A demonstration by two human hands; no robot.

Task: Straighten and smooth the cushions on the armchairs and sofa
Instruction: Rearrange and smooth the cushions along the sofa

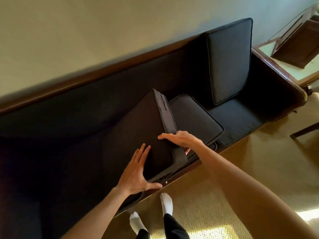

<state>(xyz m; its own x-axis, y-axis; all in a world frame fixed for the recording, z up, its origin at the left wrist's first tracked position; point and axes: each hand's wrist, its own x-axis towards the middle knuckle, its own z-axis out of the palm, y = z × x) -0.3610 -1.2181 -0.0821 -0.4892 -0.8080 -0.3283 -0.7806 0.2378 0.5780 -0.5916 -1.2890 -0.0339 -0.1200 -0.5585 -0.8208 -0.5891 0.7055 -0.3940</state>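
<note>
A dark sofa with a wooden frame runs along the wall. A dark square cushion lies flat on its seat, overlapping a second flat cushion. My left hand lies flat with spread fingers on the top cushion's near corner, thumb along its front edge. My right hand grips that cushion's right side edge, thumb on top and fingers curled under. A third cushion stands upright against the backrest at the right end.
A wooden armrest ends the sofa on the right, with a glass-topped side table beyond it. Tan carpet covers the floor. My feet in white socks stand by the sofa's front rail.
</note>
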